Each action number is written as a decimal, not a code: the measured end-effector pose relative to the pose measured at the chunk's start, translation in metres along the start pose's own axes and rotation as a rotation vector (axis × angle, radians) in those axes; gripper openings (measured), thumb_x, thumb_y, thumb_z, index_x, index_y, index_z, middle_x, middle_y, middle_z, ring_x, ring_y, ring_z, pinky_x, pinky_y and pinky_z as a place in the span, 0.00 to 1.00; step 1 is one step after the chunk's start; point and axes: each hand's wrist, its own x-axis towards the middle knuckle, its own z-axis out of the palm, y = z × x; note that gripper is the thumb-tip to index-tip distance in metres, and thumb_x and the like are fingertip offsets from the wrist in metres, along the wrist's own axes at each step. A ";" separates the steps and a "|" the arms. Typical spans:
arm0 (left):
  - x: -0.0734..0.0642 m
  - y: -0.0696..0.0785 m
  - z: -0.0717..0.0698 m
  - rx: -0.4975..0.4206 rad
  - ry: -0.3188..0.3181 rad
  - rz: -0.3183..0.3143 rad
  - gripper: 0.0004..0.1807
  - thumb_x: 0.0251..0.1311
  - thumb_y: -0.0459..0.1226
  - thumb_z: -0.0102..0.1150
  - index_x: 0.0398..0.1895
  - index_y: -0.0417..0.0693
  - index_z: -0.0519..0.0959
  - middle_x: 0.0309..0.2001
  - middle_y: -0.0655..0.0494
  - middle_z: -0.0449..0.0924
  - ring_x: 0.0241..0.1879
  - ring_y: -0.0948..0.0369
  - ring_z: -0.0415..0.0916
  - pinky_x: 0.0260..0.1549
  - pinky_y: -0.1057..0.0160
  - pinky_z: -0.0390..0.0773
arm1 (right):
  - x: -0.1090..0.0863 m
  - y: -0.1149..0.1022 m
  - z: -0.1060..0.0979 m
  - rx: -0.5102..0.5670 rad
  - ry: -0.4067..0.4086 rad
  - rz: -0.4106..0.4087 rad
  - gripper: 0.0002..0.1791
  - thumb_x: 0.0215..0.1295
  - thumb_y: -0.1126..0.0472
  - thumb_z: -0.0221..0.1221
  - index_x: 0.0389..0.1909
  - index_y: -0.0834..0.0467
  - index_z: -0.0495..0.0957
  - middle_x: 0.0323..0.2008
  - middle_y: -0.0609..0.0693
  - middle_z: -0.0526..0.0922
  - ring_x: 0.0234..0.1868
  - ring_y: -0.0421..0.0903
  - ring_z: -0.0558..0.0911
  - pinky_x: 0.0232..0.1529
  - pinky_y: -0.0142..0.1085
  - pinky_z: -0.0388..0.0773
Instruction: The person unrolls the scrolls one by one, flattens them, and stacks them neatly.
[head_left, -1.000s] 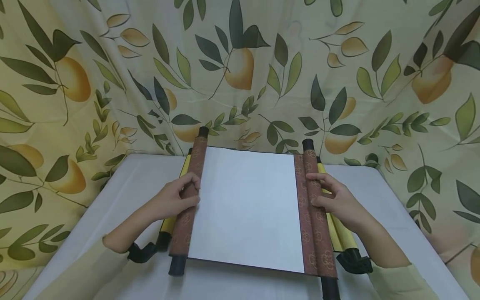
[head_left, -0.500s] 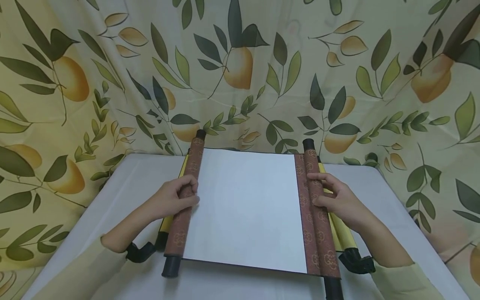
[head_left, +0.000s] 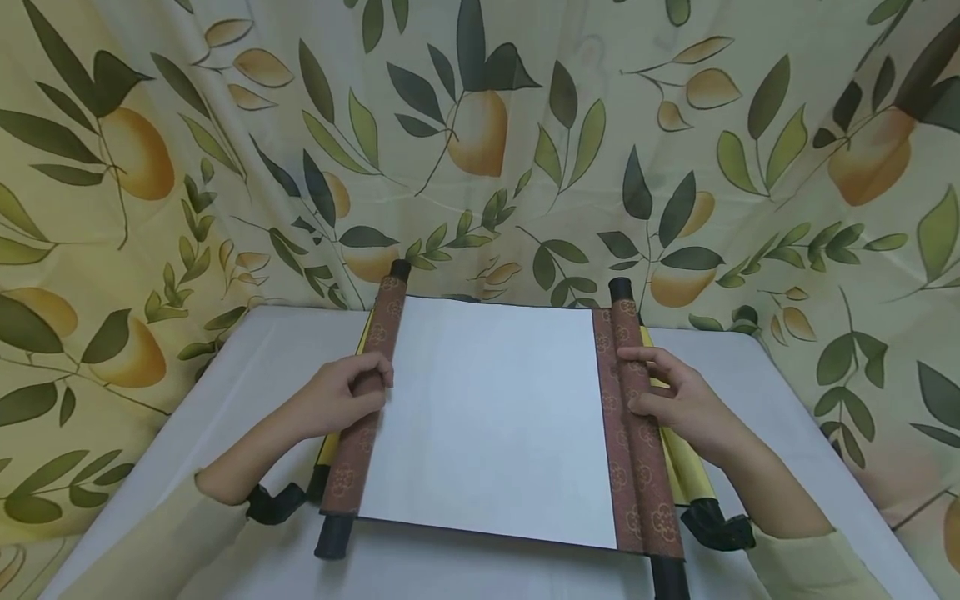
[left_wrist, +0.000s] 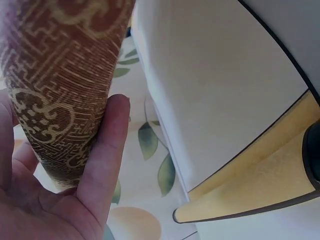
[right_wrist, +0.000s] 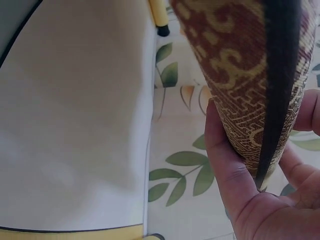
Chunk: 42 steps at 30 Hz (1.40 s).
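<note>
A hanging scroll with red-brown patterned brocade rollers and black end knobs is spread between my hands, its blank white sheet (head_left: 495, 417) facing up. My left hand (head_left: 337, 396) grips the left roller (head_left: 351, 467) near its middle, fingers over the top and thumb on the near side. On the other side my right hand (head_left: 686, 408) holds the right roller (head_left: 654, 483) the same way. Under it lies a second scroll with yellow rolls, the right one (head_left: 686, 467) partly showing. The left wrist view shows its white sheet (left_wrist: 220, 90) and yellow roll (left_wrist: 250, 195).
A white-covered table (head_left: 277, 358) carries both scrolls. Behind it hangs a curtain (head_left: 570, 208) printed with leaves and fruit. A black device (head_left: 276, 504) sits at the left wrist, another black device (head_left: 716, 529) at the right.
The left hand and its roller have shifted a little to the left, and the right hand with its roller slightly to the right. More of the white sheet shows between them.
</note>
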 end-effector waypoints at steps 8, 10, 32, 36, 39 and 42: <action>0.000 -0.002 -0.003 -0.015 -0.003 -0.004 0.09 0.61 0.36 0.65 0.35 0.54 0.73 0.26 0.56 0.67 0.21 0.61 0.64 0.21 0.64 0.66 | -0.002 0.001 -0.002 -0.025 0.012 -0.001 0.33 0.68 0.67 0.56 0.73 0.56 0.58 0.70 0.66 0.55 0.58 0.67 0.74 0.43 0.47 0.83; 0.000 -0.002 -0.004 -0.015 0.000 0.009 0.09 0.60 0.34 0.65 0.35 0.53 0.73 0.27 0.56 0.68 0.23 0.61 0.64 0.21 0.64 0.66 | -0.003 0.001 -0.002 -0.023 0.012 -0.003 0.33 0.68 0.67 0.56 0.73 0.57 0.58 0.70 0.66 0.55 0.58 0.67 0.74 0.43 0.47 0.83; 0.002 -0.004 -0.006 0.013 0.022 0.019 0.07 0.60 0.35 0.64 0.38 0.54 0.75 0.24 0.57 0.66 0.23 0.60 0.64 0.21 0.64 0.65 | -0.003 0.001 -0.006 -0.033 -0.006 -0.014 0.34 0.68 0.68 0.56 0.73 0.58 0.57 0.69 0.68 0.57 0.55 0.64 0.76 0.43 0.44 0.84; 0.002 -0.004 -0.006 0.017 0.025 0.005 0.08 0.61 0.34 0.62 0.40 0.54 0.76 0.28 0.55 0.70 0.26 0.59 0.65 0.23 0.63 0.66 | -0.003 0.002 -0.006 -0.038 -0.006 -0.013 0.34 0.68 0.68 0.56 0.73 0.59 0.57 0.69 0.68 0.57 0.56 0.65 0.75 0.43 0.45 0.84; 0.001 -0.004 -0.006 0.020 0.028 -0.001 0.09 0.61 0.33 0.60 0.43 0.54 0.77 0.38 0.53 0.77 0.31 0.56 0.67 0.26 0.61 0.69 | -0.004 0.003 -0.007 -0.046 0.000 -0.006 0.34 0.68 0.68 0.56 0.73 0.58 0.57 0.70 0.68 0.56 0.56 0.66 0.75 0.43 0.45 0.84; 0.000 -0.004 -0.006 0.016 0.026 -0.005 0.11 0.61 0.33 0.58 0.46 0.53 0.78 0.48 0.52 0.79 0.34 0.55 0.69 0.28 0.58 0.72 | -0.005 0.004 -0.007 -0.052 0.005 0.000 0.34 0.69 0.67 0.56 0.73 0.58 0.57 0.70 0.67 0.56 0.58 0.66 0.74 0.44 0.45 0.83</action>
